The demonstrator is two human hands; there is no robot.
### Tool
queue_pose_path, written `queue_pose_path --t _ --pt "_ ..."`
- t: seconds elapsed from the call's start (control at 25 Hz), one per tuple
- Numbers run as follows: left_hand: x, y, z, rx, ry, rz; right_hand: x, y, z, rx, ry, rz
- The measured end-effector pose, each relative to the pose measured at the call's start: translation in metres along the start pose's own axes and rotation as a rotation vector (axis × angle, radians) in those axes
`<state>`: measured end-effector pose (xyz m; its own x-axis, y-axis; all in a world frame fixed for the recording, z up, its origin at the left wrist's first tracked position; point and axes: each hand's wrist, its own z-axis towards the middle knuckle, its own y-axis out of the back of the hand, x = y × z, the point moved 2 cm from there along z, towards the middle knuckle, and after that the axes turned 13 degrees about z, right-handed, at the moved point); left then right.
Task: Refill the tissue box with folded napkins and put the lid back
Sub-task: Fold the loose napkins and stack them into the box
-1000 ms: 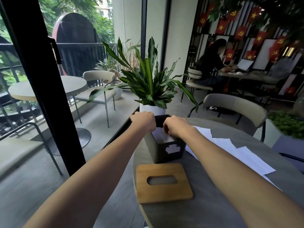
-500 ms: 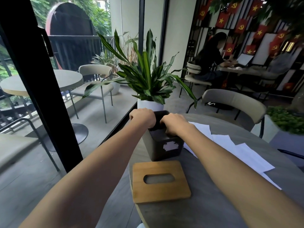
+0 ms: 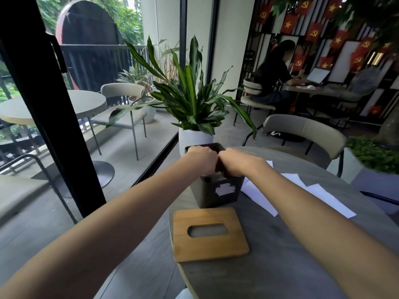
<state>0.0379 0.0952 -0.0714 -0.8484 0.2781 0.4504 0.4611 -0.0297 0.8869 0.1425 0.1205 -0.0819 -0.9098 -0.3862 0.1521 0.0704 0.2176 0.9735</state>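
Box mouth taken up: left hand point(image 3: 203, 161) and right hand point(image 3: 235, 163) sit knuckle to knuckle in the open top of the tissue box point(image 3: 218, 194), fingers out of sight inside. Directly behind the box stands a white pot point(image 3: 194, 138), its long leaves point(image 3: 192, 93) arching over the far side. Wooden lid point(image 3: 210, 234) lies flat just in front of the box, by the table's left edge. Loose napkins point(image 3: 259, 197) spread flat to the right. Bare table point(image 3: 269, 266) at near right, beside the lid, bounded by the right forearm. Chair back point(image 3: 302, 130) stands past the far rim.
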Motion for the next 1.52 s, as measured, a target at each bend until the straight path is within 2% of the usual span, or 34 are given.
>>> queue_pose_path --t 0.08,0.16,0.48,0.56,0.68,0.88,1.04,1.16,1.24,1.32,1.4,1.52 --pt "-0.003 -0.002 -0.002 0.183 -0.041 -0.025 -0.001 0.000 -0.001 0.052 -0.007 0.004" --pt "-0.005 -0.003 0.001 0.272 -0.044 0.016 0.000 0.001 -0.002 0.080 -0.019 -0.041" --pt "-0.011 -0.011 0.010 0.330 -0.040 0.099 0.004 0.000 -0.001 0.135 -0.074 -0.173" --pt "-0.010 -0.010 0.008 0.305 -0.037 0.100 0.004 0.001 -0.002 0.129 -0.034 -0.142" --pt "-0.010 -0.008 0.006 0.200 -0.031 0.030 -0.004 -0.002 -0.004 0.034 0.022 0.156" --pt "0.011 0.016 0.002 -0.231 0.024 -0.101 -0.025 0.001 -0.017 -0.325 0.102 0.574" --pt "0.008 0.044 0.001 -0.399 0.067 -0.201 -0.046 0.020 -0.041 -0.493 0.102 0.731" --pt "-0.021 0.064 -0.005 -0.462 0.018 -0.303 -0.068 0.021 -0.064 -0.496 0.045 0.750" --pt "-0.049 0.072 -0.010 -0.499 -0.054 -0.390 -0.085 0.014 -0.077 -0.455 -0.049 0.612" --pt "-0.083 0.072 -0.013 -0.506 -0.134 -0.450 -0.098 0.002 -0.089 -0.330 -0.185 0.463" --pt "-0.118 0.065 -0.015 -0.453 -0.209 -0.463 -0.113 -0.014 -0.099 -0.215 -0.280 0.367" --pt "-0.155 0.040 -0.014 -0.331 -0.214 -0.411 -0.138 -0.038 -0.112 -0.185 -0.347 0.425"
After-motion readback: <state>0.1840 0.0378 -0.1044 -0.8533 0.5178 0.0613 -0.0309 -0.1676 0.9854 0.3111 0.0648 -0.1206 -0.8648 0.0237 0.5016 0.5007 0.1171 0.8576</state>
